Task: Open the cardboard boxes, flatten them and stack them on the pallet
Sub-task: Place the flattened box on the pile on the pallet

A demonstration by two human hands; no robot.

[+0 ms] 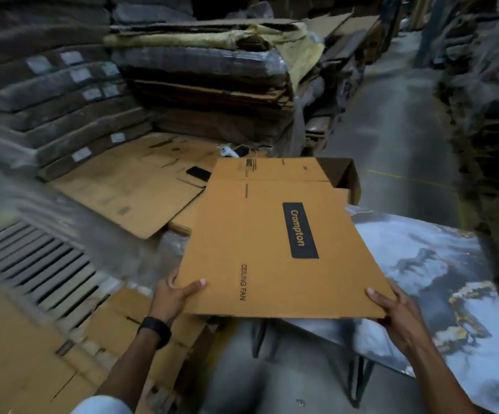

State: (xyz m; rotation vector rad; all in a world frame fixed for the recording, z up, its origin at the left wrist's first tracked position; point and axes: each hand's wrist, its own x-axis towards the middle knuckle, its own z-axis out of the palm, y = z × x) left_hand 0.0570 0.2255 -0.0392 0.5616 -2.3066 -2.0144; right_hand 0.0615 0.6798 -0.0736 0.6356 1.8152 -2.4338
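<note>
Flattened box (272,243) held out in front at about waist height, printed face up, black label and "CEILING FAN" lettering readable. Left hand (176,294) pinches the near left corner, thumb on top, fingers curled underneath. Right hand (391,309) grips the near right corner the same way, thumb lying along the top face. Both hands closed on the cardboard; nothing else in either. Black band (155,327) on the left wrist. Far end of the box not fully collapsed: an end flap (342,171) stands open and shows the dark inside. Box hangs partly over a marble-patterned table (439,264) on the right. Ahead and to the left, a low stack of flat cardboard (128,186) lies on the floor, a dark phone (198,173) resting on it. Slatted pallet (39,264) further left, bare slats showing, blurred. Step in hand, as I read it: carrying a flattened box toward the pile. Next move calls for swinging it left and forward, lining its edges with the sheets below, and pressing down the open far flap. Which surface is the target, I cannot tell.
</note>
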